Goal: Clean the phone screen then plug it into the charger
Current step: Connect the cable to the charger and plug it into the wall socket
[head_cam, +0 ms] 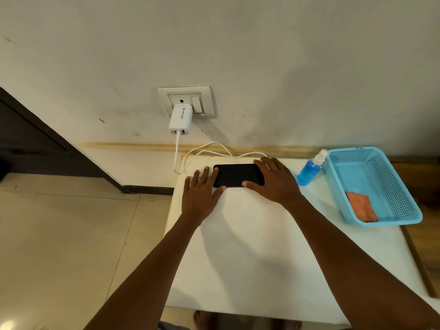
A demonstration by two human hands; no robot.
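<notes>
A black phone (pixel 235 175) lies flat, screen up, near the far edge of the white table (pixel 250 246). My left hand (pixel 202 194) lies with straight fingers at the phone's left end, thumb against its near edge. My right hand (pixel 273 179) covers the phone's right end, fingers over the far side and thumb on the near edge. A white charger (pixel 181 119) sits in the wall socket (pixel 187 101). Its white cable (pixel 214 151) loops down onto the table behind the phone, and its far end is hidden by my right hand.
A blue spray bottle (pixel 309 170) stands at the table's right, beside a blue perforated basket (pixel 392 186) holding an orange cloth (pixel 362 206). The table's left edge drops to a tiled floor (pixel 66 234). A dark door frame (pixel 35 139) stands at the left.
</notes>
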